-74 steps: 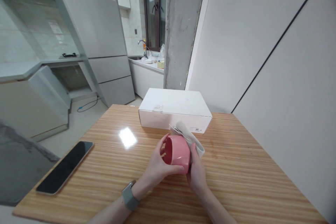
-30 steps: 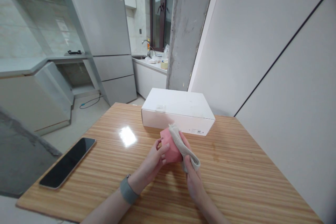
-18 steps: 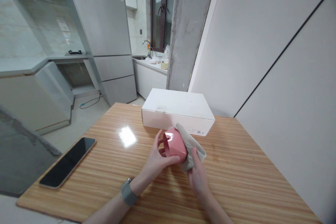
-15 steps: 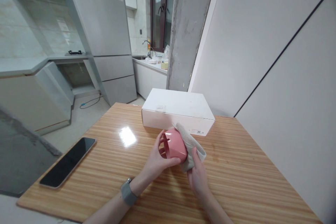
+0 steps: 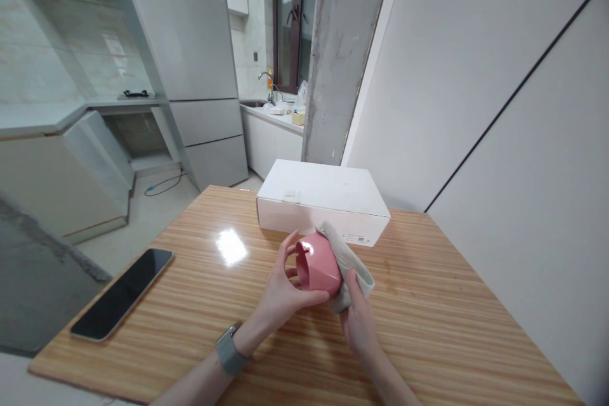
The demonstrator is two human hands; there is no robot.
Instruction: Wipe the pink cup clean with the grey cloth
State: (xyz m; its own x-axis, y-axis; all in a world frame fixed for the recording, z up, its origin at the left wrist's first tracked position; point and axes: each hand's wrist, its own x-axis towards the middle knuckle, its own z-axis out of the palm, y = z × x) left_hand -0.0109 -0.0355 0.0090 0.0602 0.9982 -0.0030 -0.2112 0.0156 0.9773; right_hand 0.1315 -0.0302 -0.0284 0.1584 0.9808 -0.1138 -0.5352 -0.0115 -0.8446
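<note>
A glossy pink hollow cup-like container (image 5: 322, 264) is tipped on its side above the table, its opening facing left. My left hand (image 5: 284, 288) is closed around it, with the thumb along its lower side and the fingers at the rim. In my right hand (image 5: 358, 320) is a folded light grey cloth (image 5: 349, 260), pinched with the thumb on top. The cloth lies against the right side, or base, of the pink container. Some fingers of my right hand are hidden behind the cloth.
A white cardboard box (image 5: 323, 187) stands just beyond my hands on the wood-grain table (image 5: 428, 304). A dark-screened phone (image 5: 124, 295) lies near the left edge. A white wall (image 5: 476, 76) borders the table on the right; a fridge (image 5: 190, 63) stands farther back.
Very little differs. The pink container and the cloth have shifted slightly to the right, and both hands keep their hold.
</note>
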